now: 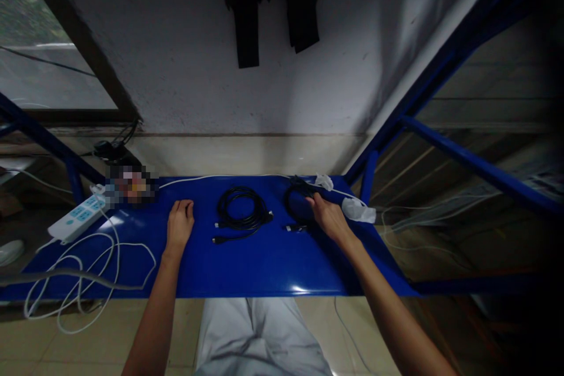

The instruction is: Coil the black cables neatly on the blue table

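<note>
Light: you're working in dim, soft daylight from the window (53, 35).
Glare: you've got white streaks on the blue tabletop (264, 264), front edge.
Blur: there's a pixelated patch (130, 185) by its back left corner.
Edges: your right side sinks black.

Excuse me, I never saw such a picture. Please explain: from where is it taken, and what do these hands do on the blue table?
This is one picture from a camera worn on a person's head, looking forward and down. These are the person's own bare hands, no machine. The left hand rests on the blue table. The right hand touches a coiled black cable. A second coiled black cable lies between the hands. A white power strip sits at the table's left end.
</note>
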Tool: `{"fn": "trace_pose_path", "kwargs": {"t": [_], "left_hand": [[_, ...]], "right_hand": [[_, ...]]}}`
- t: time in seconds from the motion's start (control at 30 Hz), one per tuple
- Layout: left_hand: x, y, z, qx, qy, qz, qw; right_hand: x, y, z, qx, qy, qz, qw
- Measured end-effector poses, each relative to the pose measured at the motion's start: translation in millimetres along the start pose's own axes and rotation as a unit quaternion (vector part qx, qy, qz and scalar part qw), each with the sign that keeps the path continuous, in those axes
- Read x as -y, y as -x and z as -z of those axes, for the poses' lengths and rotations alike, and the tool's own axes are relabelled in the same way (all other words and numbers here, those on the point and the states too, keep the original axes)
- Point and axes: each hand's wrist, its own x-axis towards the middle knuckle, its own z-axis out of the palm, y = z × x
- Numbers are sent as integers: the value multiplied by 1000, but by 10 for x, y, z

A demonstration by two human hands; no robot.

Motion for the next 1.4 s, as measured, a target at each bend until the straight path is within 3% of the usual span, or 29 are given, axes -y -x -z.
{"fn": "trace_pose_path", "kwargs": {"t": [0.13, 0.3, 0.47, 0.63, 0.77, 0.83, 0.93, 1.0, 1.1, 1.27, 1.4], "left_hand": [[-25, -2, 21, 1, -12, 0, 1000], [-42, -6, 40, -1, -42, 2, 999], [-75, -8, 62, -29, -57, 2, 998], [-164, 5, 148, -98, 10, 42, 994], [-288, 29, 290, -164, 61, 111, 978], [-385, 90, 362, -182, 95, 136, 969], [-610, 327, 439, -174, 162, 146, 960], [-821, 594, 470, -139, 203, 155, 957], [-1199, 1086, 494, -39, 237, 137, 961], [-1755, 1744, 441, 149, 224, 4, 963], [-1912, 1928, 312, 172, 145, -84, 971]], "right_hand": [[-13, -133, 294, -38, 43, -54, 997], [76, -135, 810, -125, 40, -75, 988], [291, 79, 1257, -257, 61, -72, 962], [562, 427, 1432, -357, 110, -67, 925], [723, 652, 1325, -380, 107, -45, 917], [819, 719, 1190, -371, 60, 15, 927], [1015, 792, 920, -305, -59, 130, 942], [1162, 847, 725, -249, -123, 158, 948], [1343, 939, 463, -199, -165, 157, 953], [1498, 1026, 183, -120, -182, 149, 965], [1573, 1060, 60, -52, -191, 180, 964]]}}
